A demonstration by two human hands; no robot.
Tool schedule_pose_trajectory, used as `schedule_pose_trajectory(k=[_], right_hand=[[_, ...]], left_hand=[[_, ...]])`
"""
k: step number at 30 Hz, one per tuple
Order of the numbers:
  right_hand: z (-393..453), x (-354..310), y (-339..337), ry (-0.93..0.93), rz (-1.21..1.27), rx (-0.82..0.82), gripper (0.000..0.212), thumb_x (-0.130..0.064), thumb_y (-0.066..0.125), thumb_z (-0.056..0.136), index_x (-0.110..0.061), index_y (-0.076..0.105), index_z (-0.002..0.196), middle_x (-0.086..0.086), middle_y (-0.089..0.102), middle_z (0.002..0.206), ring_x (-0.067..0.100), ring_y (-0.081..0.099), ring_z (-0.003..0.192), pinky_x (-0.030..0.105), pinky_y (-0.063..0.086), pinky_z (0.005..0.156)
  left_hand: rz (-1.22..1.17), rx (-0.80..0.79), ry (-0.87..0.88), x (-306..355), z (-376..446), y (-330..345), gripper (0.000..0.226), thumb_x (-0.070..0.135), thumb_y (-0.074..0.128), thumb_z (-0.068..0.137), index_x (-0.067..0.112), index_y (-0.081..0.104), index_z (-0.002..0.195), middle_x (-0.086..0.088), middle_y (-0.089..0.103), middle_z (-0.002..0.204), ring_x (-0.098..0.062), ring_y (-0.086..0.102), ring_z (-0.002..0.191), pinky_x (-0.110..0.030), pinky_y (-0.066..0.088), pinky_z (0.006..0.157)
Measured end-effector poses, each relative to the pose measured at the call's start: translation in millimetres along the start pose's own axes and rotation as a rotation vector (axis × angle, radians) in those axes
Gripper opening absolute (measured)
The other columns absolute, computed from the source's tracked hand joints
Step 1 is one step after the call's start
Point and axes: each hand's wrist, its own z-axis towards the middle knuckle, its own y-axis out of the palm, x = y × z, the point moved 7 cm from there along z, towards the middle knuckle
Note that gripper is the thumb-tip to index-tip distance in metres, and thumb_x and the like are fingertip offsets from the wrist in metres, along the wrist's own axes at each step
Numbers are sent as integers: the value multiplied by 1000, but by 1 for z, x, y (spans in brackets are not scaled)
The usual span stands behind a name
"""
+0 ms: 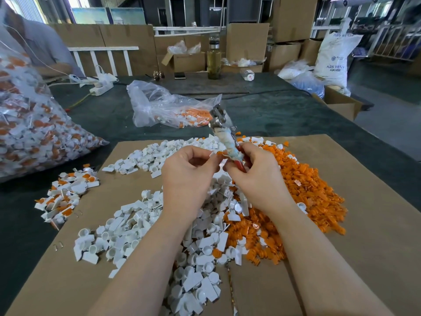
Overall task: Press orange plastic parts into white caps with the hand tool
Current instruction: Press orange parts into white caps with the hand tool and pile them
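Note:
My right hand (252,174) grips the hand tool (224,135) by its red, cloth-wrapped handles, with the metal head pointing up and away. My left hand (188,172) pinches a small white cap with an orange part (219,153) right beside the tool's handle. Under both hands, a heap of loose white caps (136,220) covers the brown cardboard sheet (376,224), and a heap of orange plastic parts (303,197) lies to the right of it.
A small pile of assembled white-and-orange pieces (66,192) lies at the cardboard's left edge. A big clear bag of assembled pieces (29,128) stands at far left, another open bag (166,108) behind the piles. A person (34,46) sits at back left; boxes and a bottle (214,58) stand behind.

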Motion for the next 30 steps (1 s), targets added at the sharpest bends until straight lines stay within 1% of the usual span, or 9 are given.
schedule_pose_trajectory(k=[4, 8, 11, 18, 21, 23, 26, 28, 30], right_hand=[[0, 5, -3, 82, 186, -140, 7, -12, 65, 87, -16, 66, 93, 2, 62, 74, 20, 55, 67, 36, 48, 63], [-2, 14, -5, 141, 193, -311, 17, -18, 69, 80, -17, 68, 97, 10, 64, 84, 28, 61, 80, 43, 49, 75], [-5, 17, -2, 162, 125, -412, 41, -30, 65, 70, -7, 65, 103, 21, 64, 99, 38, 61, 92, 53, 48, 86], [-12, 17, 5, 193, 113, -530, 32, -26, 71, 79, -23, 61, 109, 7, 66, 115, 25, 62, 108, 46, 46, 100], [-13, 14, 8, 181, 97, -548, 44, -32, 66, 73, -18, 63, 115, 7, 67, 104, 23, 64, 95, 47, 49, 93], [-12, 12, 10, 152, 108, -552, 26, -23, 65, 77, -18, 67, 102, 3, 67, 88, 22, 63, 79, 43, 50, 82], [-13, 12, 12, 134, 120, -546, 22, -4, 61, 85, -24, 69, 89, -17, 62, 70, 2, 56, 64, 25, 47, 67], [-13, 11, 13, 123, 93, -540, 26, -1, 59, 85, -25, 68, 87, -21, 62, 69, -3, 55, 62, 19, 44, 63], [-12, 10, 14, 120, 87, -527, 28, -1, 59, 85, -27, 67, 84, -16, 66, 75, 1, 58, 68, 25, 49, 66]], left_hand=[[-61, -6, -4, 0, 3, -1, 11, 18, 77, 84, 21, 69, 78, 9, 73, 67, -7, 71, 64, -21, 57, 64], [-205, 6, -27, 0, 6, -5, 5, 11, 74, 86, 10, 69, 85, 5, 72, 66, -7, 72, 64, -14, 54, 60], [-243, 6, -19, 1, 7, -8, 3, 9, 72, 88, 10, 69, 86, 2, 73, 70, -8, 72, 65, -13, 54, 62], [-268, -1, 18, 4, 10, -11, 15, 3, 67, 90, 14, 65, 81, 1, 68, 69, -6, 69, 62, -16, 56, 65], [-282, -16, 22, 5, 10, -11, 14, 2, 66, 90, 12, 64, 81, -1, 67, 71, -5, 68, 60, -16, 55, 65], [-298, -23, 24, 5, 10, -12, 13, 1, 66, 90, 11, 65, 82, 0, 68, 70, -4, 67, 60, -16, 55, 64], [-322, -24, 11, 3, 11, -12, 13, 1, 65, 90, 11, 65, 82, 6, 68, 65, -4, 67, 59, -16, 55, 64], [-326, -26, 2, 2, 11, -12, 13, 1, 65, 90, 11, 65, 82, 9, 67, 61, -4, 66, 59, -17, 56, 65], [-331, -30, 2, 1, 12, -13, 12, 1, 66, 90, 11, 65, 83, 9, 67, 61, -5, 66, 60, -17, 56, 66]])
